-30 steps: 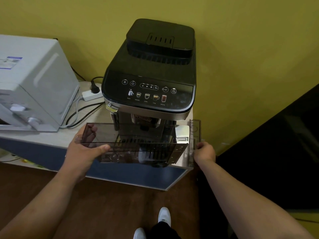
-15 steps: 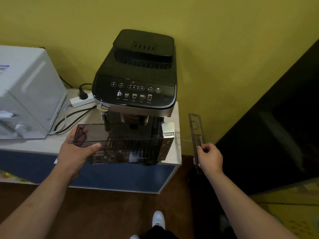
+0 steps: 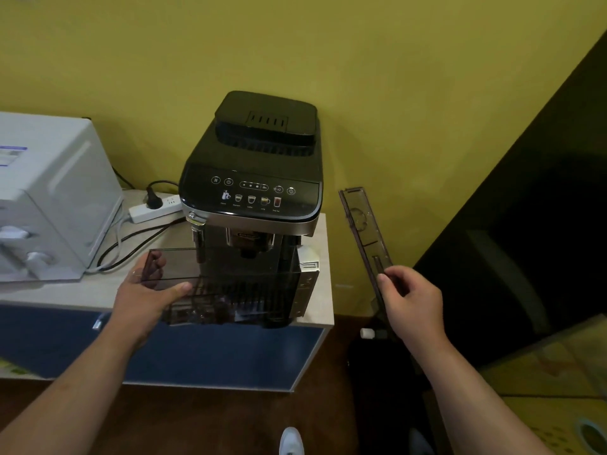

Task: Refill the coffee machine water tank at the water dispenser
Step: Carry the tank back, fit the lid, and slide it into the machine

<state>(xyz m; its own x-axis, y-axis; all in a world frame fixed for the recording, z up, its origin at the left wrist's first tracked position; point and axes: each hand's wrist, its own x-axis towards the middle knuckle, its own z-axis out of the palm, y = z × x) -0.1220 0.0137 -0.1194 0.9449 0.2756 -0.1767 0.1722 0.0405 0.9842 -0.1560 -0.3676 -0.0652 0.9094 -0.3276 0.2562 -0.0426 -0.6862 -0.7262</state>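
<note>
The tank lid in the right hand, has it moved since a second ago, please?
Yes: the lid in the right hand moved rightward, away from the coffee machine.

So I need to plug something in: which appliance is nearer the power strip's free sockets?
The black coffee machine, right beside the power strip.

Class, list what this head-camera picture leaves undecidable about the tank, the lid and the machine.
- Water tank: water level unreadable through tinted walls, dark machine behind.
- Lid: lower end hidden by right hand.
- Coffee machine: button labels too small.
- Water dispenser: none identifiable in the head view.
</note>
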